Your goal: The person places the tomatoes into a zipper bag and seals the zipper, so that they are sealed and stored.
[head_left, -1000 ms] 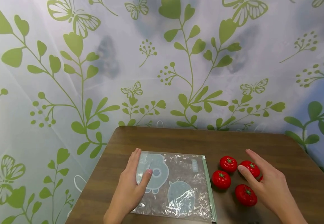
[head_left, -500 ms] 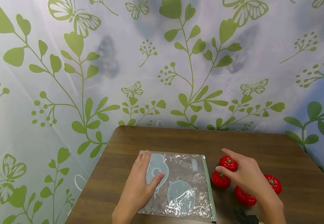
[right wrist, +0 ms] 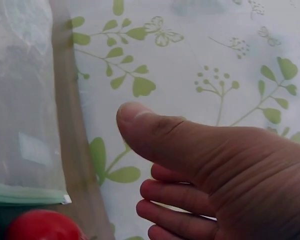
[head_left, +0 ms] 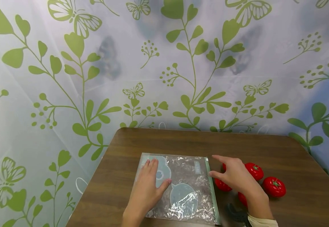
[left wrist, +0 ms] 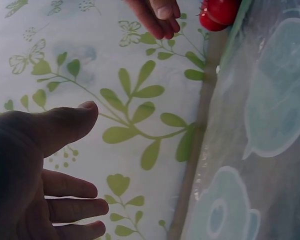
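My right hand (head_left: 235,173) partly hides three red tomatoes (head_left: 224,166) (head_left: 222,186) (head_left: 242,198): one behind my fingers, one behind my thumb, one behind my wrist. The dark object (head_left: 233,214) beside that wrist is too blurred to identify. My left hand (head_left: 147,189) covers part of the blue print (head_left: 164,168) on the clear bag (head_left: 179,170); the label (head_left: 197,167) near my right fingertips is too small to read.

L hand (head_left: 146,187), R hand (head_left: 236,175), thumbs (left wrist: 72,122) spread
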A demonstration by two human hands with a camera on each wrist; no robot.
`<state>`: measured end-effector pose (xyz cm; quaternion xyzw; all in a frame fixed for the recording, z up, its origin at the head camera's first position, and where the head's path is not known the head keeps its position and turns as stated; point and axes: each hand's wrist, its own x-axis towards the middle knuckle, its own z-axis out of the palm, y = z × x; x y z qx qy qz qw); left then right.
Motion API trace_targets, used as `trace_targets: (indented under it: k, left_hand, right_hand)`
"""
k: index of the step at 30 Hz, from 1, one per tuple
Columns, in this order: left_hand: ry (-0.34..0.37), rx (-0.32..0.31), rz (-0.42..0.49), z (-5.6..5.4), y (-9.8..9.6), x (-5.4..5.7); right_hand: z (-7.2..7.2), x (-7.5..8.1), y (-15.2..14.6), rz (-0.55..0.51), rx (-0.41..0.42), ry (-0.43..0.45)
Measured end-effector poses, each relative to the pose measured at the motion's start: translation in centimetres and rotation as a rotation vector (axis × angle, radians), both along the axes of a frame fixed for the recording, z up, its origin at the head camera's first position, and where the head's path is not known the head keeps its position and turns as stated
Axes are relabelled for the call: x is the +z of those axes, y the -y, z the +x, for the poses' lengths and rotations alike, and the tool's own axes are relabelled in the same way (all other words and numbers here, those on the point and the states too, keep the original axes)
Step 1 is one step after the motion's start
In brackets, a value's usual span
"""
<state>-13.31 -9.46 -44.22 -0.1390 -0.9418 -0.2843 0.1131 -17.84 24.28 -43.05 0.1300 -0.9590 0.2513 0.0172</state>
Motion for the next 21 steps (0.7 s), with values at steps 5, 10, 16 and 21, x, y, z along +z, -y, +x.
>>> trace_targets:
  k: [5, 10, 16, 21]
  left_hand:
    - [0.046, -0.001, -0.009, -0.4, -0.6, -1.3]
    - [0.089, 0.002, -0.032, -1.0, -0.8, -3.0]
    - [0.142, -0.023, -0.028, -1.6, -0.7, -4.8]
    - [0.173, -0.035, -0.057, -1.6, -0.7, -6.0]
  right_hand:
    - [-0.9, -0.7, 0.6, 0.007, 0.021, 0.048]
    - [-1.4, -0.9, 1.0, 0.019, 0.024, 0.087]
    - [-1.8, -1.1, 1.2, 0.038, 0.003, 0.123]
    - [-1.9, -1.3, 1.2, 0.044, -0.005, 0.142]
